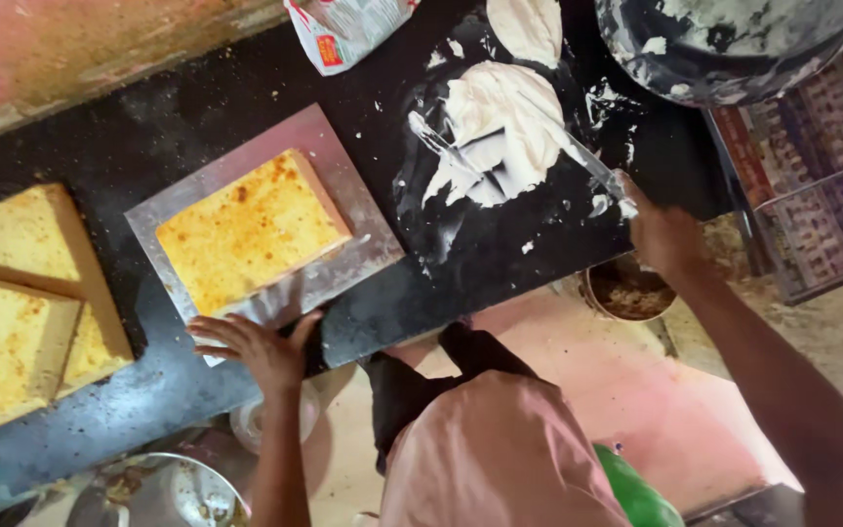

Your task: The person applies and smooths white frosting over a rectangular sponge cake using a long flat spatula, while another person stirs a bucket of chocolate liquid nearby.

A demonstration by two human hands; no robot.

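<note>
Golden square sponge cake [251, 230] sits flat on silver board [343, 176].

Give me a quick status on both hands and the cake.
Left hand flat on silver board's near edge. Right hand grips spatula in white cream. Square cake bare, nothing covering it.

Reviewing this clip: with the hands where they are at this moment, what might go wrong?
1. The silver board overhangs the black counter's front edge under the left hand; a push might tip the square cake off.
2. The right hand holds a spatula in the white cream, already smeared about; more may drip over the edge.
</note>
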